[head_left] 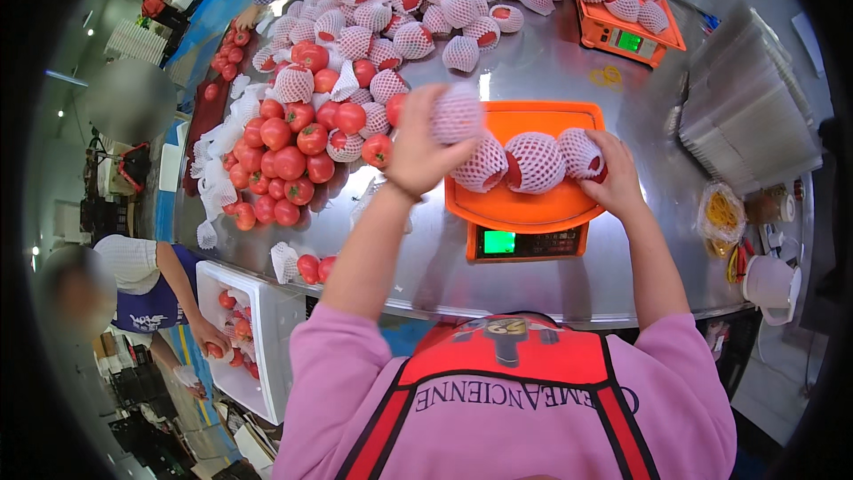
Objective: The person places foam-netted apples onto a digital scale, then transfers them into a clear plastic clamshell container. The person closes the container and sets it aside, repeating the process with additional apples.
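Note:
A tomato in a white foam net (458, 113), blurred by motion, is gripped in my left hand (418, 144) above the left side of the orange scale's tray (524, 209). Lying in a row on that tray are another netted tomato (481, 165), a middle netted tomato (535, 163) and a right-hand netted tomato (579, 152). My right hand (615, 175) has its fingers wrapped round the right-hand one. The scale's display (499, 242) glows green on the near side.
Bare tomatoes (289, 163) are heaped at left on the metal table (418, 262), netted ones (435, 0) behind. A second orange scale (631, 40) stands far right, near stacked clear plastic trays (746, 107). At lower left a co-worker's hand (211, 338) reaches into a white foam box (275, 364).

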A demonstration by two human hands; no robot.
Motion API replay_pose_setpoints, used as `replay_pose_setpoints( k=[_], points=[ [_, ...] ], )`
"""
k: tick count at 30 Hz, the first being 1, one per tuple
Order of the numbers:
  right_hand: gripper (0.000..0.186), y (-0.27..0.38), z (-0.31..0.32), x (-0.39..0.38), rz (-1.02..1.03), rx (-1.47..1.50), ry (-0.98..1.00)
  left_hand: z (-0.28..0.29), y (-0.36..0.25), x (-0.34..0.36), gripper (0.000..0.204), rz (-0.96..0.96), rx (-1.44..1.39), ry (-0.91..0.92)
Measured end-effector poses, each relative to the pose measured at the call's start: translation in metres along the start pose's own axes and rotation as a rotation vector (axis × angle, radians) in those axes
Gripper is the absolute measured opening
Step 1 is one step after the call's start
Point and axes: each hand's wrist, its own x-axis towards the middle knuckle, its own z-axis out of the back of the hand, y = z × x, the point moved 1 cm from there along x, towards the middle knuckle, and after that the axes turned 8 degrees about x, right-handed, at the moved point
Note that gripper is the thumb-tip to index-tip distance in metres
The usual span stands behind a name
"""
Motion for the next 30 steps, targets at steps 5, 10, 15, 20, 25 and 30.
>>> replay_pose_setpoints(
  k=[5,10,15,20,25,30],
  points=[
    [0.073,-0.001,-0.008,-0.017,0.000,0.048,-0.049,-0.075,-0.027,0.037,0.075,0.005,0.115,0.371],
    [0.077,-0.001,-0.009,-0.029,-0.072,0.049,-0.039,-0.077,-0.017,0.062,0.087,0.006,0.139,0.939],
    [0.074,0.002,-0.007,-0.034,-0.111,0.092,-0.081,-0.067,0.043,0.085,0.064,0.219,-0.458,0.796],
    [0.066,0.001,-0.005,-0.056,-0.193,0.225,-0.218,-0.046,0.196,0.112,0.053,0.143,0.683,0.442],
    [0.063,-0.002,-0.001,-0.078,-0.349,0.270,-0.276,-0.055,0.224,0.116,0.076,0.500,1.129,0.788],
    [0.062,-0.005,-0.007,-0.089,-0.415,0.334,-0.333,-0.088,0.216,0.132,0.075,0.666,1.267,1.095]
  ],
)
